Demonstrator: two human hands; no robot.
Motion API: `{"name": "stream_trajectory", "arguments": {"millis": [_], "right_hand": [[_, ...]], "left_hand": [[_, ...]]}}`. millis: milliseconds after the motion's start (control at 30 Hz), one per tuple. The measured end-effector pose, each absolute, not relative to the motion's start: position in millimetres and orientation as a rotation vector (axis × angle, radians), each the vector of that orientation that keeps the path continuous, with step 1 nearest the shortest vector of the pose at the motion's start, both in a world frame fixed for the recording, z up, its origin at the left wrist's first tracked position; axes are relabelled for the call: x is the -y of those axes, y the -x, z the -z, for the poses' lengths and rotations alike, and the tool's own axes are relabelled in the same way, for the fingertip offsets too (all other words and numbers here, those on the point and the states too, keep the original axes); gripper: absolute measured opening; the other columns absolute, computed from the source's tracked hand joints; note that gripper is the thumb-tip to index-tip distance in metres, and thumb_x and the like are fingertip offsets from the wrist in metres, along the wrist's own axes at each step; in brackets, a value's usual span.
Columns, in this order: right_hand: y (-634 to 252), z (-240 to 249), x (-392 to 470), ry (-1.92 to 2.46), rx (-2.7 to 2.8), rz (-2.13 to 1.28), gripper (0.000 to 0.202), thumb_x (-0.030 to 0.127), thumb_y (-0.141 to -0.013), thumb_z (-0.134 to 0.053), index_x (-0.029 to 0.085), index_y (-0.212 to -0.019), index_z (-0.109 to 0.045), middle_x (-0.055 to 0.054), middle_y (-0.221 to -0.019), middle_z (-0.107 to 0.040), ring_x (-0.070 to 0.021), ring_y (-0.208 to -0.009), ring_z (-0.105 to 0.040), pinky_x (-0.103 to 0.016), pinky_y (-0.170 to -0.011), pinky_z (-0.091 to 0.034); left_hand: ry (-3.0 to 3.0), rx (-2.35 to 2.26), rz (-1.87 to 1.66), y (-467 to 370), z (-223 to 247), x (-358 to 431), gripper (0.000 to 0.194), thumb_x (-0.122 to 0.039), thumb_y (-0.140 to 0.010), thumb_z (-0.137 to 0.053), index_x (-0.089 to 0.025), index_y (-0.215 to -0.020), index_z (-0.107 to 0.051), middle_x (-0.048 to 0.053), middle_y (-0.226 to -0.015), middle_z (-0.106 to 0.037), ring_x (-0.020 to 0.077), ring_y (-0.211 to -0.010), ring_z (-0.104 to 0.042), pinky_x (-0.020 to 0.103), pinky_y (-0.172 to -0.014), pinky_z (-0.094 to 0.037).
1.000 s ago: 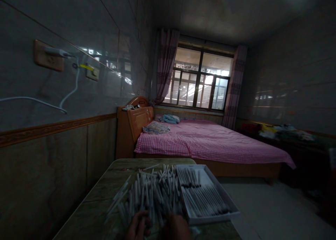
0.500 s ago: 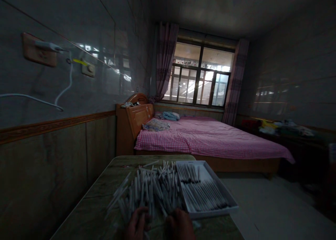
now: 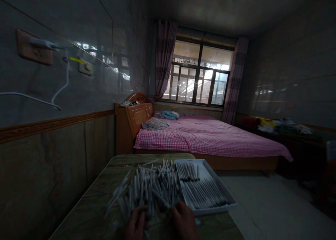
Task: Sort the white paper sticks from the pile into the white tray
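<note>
A heap of slim white pen-like sticks (image 3: pixel 143 185) covers the near middle of the small table. My left hand (image 3: pixel 136 223) is at the heap's near edge, fingers curled and closed; what they hold, if anything, is too dark to make out. To its right, my right hand (image 3: pixel 184 220) is closed in a pinch. One slanting pen-like stick (image 3: pixel 160 198) runs from the heap to its fingertips. Beside this hand lies a shallow white box (image 3: pixel 228 197), holding two rows of similar sticks with dark ends. The nearer row is longer than the far one.
Under it all is a green marbled table (image 3: pixel 90 201). Beyond stands a bed (image 3: pixel 204 136) with a pink checked cover and a wooden headboard (image 3: pixel 139 115). A tiled wall with a socket (image 3: pixel 35 54) and white cable rises on the left.
My right hand has moved slightly up and right, and a slanting stick now shows at its fingertips. My left hand stays almost in place. The view has shifted slightly.
</note>
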State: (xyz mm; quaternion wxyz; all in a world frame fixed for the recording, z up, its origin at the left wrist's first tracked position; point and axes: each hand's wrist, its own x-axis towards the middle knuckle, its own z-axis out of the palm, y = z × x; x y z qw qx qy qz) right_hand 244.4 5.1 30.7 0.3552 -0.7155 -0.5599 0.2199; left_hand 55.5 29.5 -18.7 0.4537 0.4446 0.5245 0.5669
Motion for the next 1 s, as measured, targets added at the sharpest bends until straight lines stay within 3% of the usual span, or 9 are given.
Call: {"name": "stream_trajectory", "arguments": {"millis": [133, 300, 433, 567, 733, 900, 1000], "right_hand": [[-246, -21, -12, 1.701, 1.333, -0.641, 0.020, 0.023, -0.081, -0.054, 0.021, -0.061, -0.052, 0.001, -0.062, -0.056, -0.0180, -0.069, -0.057, -0.026, -0.062, -0.034], [-236, 1, -14, 1.521, 1.306, -0.856, 0.023, 0.035, -0.072, -0.059, 0.024, -0.058, -0.044, 0.006, -0.057, -0.039, -0.0153, -0.063, -0.046, -0.024, -0.057, -0.034], [-228, 13, -11, 1.387, 1.372, -0.933, 0.024, 0.042, -0.071, -0.061, 0.024, -0.063, -0.047, 0.005, -0.062, -0.042, -0.0157, -0.067, -0.046, -0.024, -0.059, -0.036], [-227, 18, -10, 1.357, 1.374, -0.942, 0.023, 0.042, -0.072, -0.058, 0.023, -0.065, -0.048, 0.005, -0.065, -0.043, -0.0156, -0.068, -0.045, -0.025, -0.062, -0.037], [-224, 18, -11, 1.341, 1.388, -0.970, 0.027, 0.048, -0.078, -0.054, 0.023, -0.067, -0.049, 0.004, -0.067, -0.046, -0.0169, -0.070, -0.048, -0.027, -0.064, -0.039], [-222, 29, -10, 1.419, 1.473, -0.867, 0.030, 0.048, -0.085, -0.050, 0.022, -0.072, -0.054, 0.000, -0.073, -0.057, -0.0202, -0.078, -0.057, -0.028, -0.070, -0.043], [-223, 34, -7, 1.442, 1.567, -0.715, 0.024, 0.039, -0.091, -0.048, 0.022, -0.082, -0.062, -0.003, -0.083, -0.068, -0.0212, -0.085, -0.064, -0.027, -0.074, -0.044]], "left_hand": [[-1.115, -1.298, -1.387, -57, 17, -28, 0.058, -0.072, -0.062, -0.068, -0.022, -0.091, -0.071, 0.004, -0.070, -0.079, 0.0251, -0.063, -0.073, 0.036, -0.064, -0.058], [-0.994, -1.258, -1.431, -58, 12, -26, 0.063, -0.072, -0.058, -0.072, -0.022, -0.097, -0.071, 0.004, -0.077, -0.080, 0.0255, -0.063, -0.073, 0.034, -0.053, -0.057], [-0.901, -1.163, -1.387, -58, 11, -30, 0.057, -0.066, -0.051, -0.080, -0.024, -0.088, -0.072, 0.006, -0.085, -0.082, 0.0298, -0.081, -0.076, 0.035, -0.060, -0.060], [-0.837, -1.123, -1.333, -59, 17, -38, 0.050, -0.063, -0.049, -0.084, -0.024, -0.077, -0.070, 0.005, -0.076, -0.080, 0.0296, -0.075, -0.076, 0.036, -0.059, -0.061], [-0.840, -1.116, -1.349, -61, 16, -36, 0.047, -0.062, -0.051, -0.083, -0.025, -0.078, -0.070, 0.003, -0.076, -0.080, 0.0292, -0.078, -0.077, 0.037, -0.065, -0.062], [-0.957, -1.320, -1.373, -53, -1, -30, 0.046, -0.066, -0.057, -0.069, -0.025, -0.079, -0.067, 0.005, -0.077, -0.080, 0.0311, -0.079, -0.076, 0.040, -0.069, -0.061], [-1.043, -1.580, -1.531, -36, -5, -35, 0.040, -0.063, -0.068, -0.053, -0.026, -0.079, -0.063, 0.005, -0.075, -0.076, 0.0306, -0.080, -0.074, 0.041, -0.078, -0.059]]}}
